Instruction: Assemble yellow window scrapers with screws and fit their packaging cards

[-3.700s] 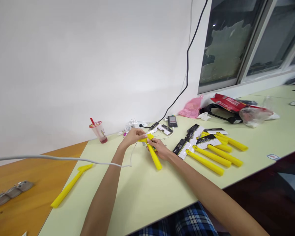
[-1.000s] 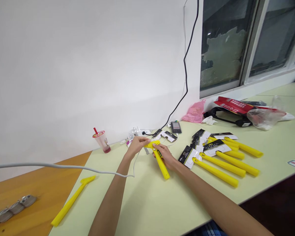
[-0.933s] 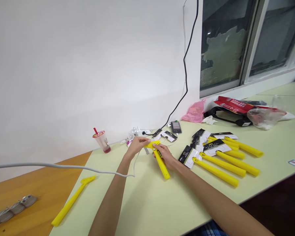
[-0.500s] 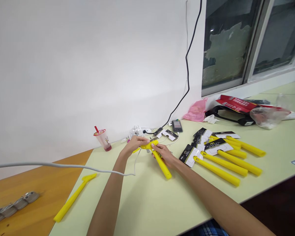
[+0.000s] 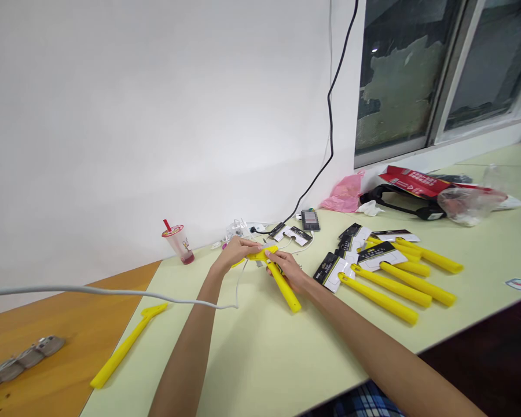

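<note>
Yellow plastic scraper [image 5: 285,291], gripped by both hands over the tabletop [image 5: 252,359].
Yellow now sticks out as a narrow tip [image 5: 238,263] below the left hand [image 5: 235,253], where none showed a second ago; this suggests the handling centres on the head, though whether the tip is a separate piece is unclear. The left fingers pinch the head, while the right hand [image 5: 290,269] closes around the neck, thumb on top. The handle is smooth, rounded and straight; similar handles [image 5: 377,298] lie right, beside flat black-and-white printed cards [image 5: 329,271].
</note>
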### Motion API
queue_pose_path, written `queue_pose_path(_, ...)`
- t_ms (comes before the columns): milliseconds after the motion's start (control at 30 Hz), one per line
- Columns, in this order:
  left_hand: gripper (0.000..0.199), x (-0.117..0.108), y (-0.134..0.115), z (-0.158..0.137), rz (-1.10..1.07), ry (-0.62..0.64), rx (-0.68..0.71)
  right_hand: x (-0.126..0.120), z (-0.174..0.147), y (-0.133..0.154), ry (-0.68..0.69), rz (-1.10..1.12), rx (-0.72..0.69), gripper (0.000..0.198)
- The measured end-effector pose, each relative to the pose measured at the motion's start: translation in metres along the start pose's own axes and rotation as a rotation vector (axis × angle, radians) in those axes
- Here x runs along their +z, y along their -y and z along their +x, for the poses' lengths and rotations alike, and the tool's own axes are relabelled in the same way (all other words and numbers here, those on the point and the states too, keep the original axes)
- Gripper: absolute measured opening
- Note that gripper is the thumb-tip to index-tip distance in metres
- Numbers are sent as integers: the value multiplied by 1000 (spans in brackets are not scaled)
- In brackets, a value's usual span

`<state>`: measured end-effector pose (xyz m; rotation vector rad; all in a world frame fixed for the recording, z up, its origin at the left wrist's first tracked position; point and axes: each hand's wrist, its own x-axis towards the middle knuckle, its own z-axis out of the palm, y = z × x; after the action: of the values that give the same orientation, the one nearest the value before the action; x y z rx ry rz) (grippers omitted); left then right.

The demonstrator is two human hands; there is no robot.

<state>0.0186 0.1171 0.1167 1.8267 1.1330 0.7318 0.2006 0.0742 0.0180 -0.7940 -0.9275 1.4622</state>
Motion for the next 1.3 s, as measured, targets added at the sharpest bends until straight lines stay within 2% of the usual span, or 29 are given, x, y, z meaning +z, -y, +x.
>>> queue_pose_path(233,53,-7,-3,-5,74,101,70,-2,0,-2,31,-36,-9,66)
queue_pose_path(433,50,-16,-3,-7,197,199,118,-4,1,-3,57,-52,11,58)
queue_pose_path(633,38,-17,6,2,213,93,219,-4,0,1,21,-8,6,60)
queue_pose_path(1033,35,-21,3,-1,212,111,200,-3,1,0,28,-19,-12,51)
queue_pose_path(1167,39,-23,5,-1,208,134,203,-3,-1,1,26,-27,-2,50)
queue_pose_path(1300,53,-26,9,0,176,186,179,-3,-2,2,22,-25,3,52)
